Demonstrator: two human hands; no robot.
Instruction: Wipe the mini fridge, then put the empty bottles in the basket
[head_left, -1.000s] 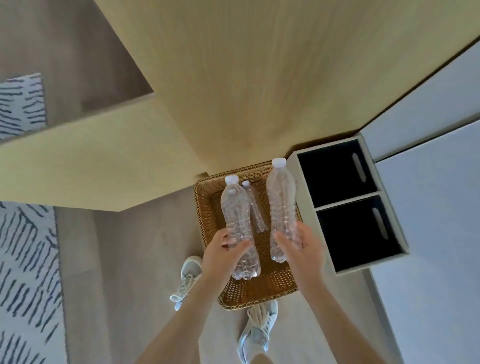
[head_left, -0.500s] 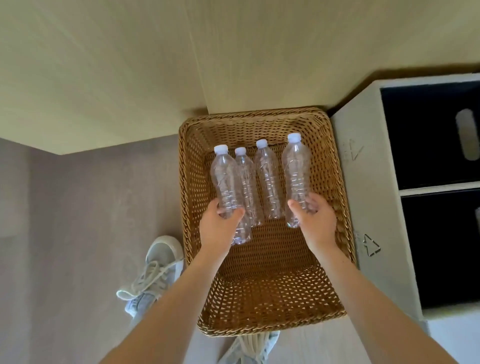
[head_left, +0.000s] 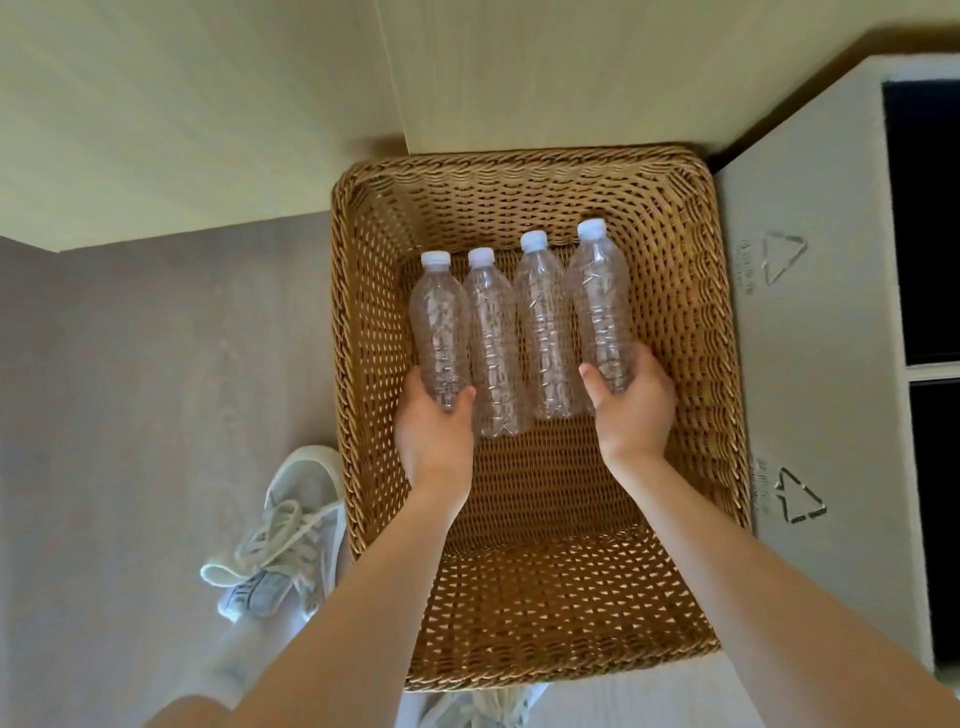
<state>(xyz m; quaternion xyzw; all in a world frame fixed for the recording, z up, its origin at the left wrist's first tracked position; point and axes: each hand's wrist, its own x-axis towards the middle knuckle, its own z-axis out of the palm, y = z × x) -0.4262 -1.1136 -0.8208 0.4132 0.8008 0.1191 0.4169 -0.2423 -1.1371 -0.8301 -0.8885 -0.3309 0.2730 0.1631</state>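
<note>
basket (head_left: 363, 332): brown, woven, on the floor | bottles: four clear ones lie side by side inside it, white caps pointing away | left hand (head_left: 434, 434): holds the leftmost bottle (head_left: 439, 322) at its bottom | right hand (head_left: 631, 408): holds the rightmost bottle (head_left: 597, 306) at its bottom | shoe (head_left: 280, 535): just left of basket

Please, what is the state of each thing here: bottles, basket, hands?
Basket: on the floor, open-topped.
Leftmost bottle: capped, empty, gripped at its base by the left hand.
Second bottle: capped, empty, lying in the basket.
Third bottle: capped, empty, lying beside it.
Rightmost bottle: capped, empty, gripped by the right hand.
</note>
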